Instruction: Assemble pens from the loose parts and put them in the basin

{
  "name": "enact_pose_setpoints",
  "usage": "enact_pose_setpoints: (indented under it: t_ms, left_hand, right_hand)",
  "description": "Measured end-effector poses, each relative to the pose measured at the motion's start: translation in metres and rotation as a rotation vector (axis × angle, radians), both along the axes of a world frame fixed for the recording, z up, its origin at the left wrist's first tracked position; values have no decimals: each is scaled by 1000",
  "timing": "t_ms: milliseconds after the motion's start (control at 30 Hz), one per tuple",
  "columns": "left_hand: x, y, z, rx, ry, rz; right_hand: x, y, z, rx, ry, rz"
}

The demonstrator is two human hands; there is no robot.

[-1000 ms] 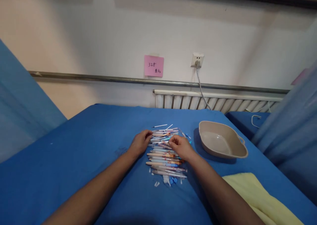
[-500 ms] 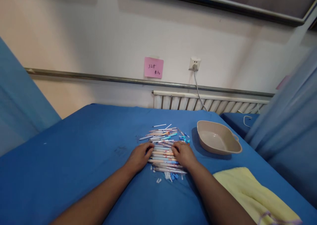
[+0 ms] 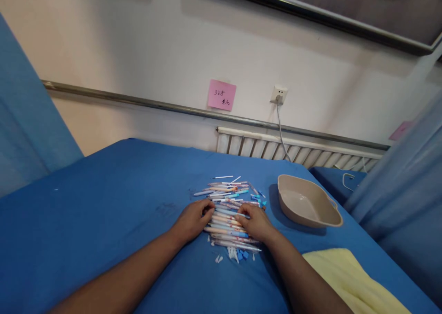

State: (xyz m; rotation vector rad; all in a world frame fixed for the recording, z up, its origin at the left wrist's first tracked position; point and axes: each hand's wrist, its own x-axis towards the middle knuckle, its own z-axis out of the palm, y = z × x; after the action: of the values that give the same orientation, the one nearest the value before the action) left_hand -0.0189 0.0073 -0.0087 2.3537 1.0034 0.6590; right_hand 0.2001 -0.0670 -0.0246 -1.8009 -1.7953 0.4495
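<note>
Several pens [image 3: 226, 227] lie side by side in a dense row on the blue sheet. My left hand [image 3: 195, 218] is at the row's left ends, fingers curled with thumb and forefinger closed around a pen's end. Opposite it, my right hand [image 3: 255, 219] bends over the right side, thumb and fingers closed on a light-blue pen [image 3: 228, 212]. My fingers partly hide what they grip. Looser pens and thin white refills [image 3: 221, 195] are scattered behind. Small white tips [image 3: 232, 253] and blue pieces [image 3: 243, 254] lie in front of the row.
A beige plastic basin [image 3: 307, 203] stands to the right on the blue-covered bed [image 3: 113, 212]. Nearer me on that side lies a yellow cloth [image 3: 345, 277]. Blue curtains [image 3: 407, 176] hang at both sides. A radiator [image 3: 255, 143] and a wall rail [image 3: 148, 101] run behind.
My right hand has shifted slightly on the row, and the light-blue pen near it now lies at more of a slant. The camera view has tilted a little.
</note>
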Motion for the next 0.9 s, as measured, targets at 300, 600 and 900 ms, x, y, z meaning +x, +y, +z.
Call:
enact_pose_setpoints:
  t_ms: [300, 600, 900]
  left_hand:
    - [-2, -3, 1, 85, -110, -84]
    - [2, -5, 9, 47, -12, -120]
    - [3, -8, 5, 50, -119, -92]
  right_hand:
    - [-4, 7, -14, 172, 279, 83]
    - [-10, 8, -16, 177, 335, 85]
    - [-10, 6, -14, 188, 365, 80]
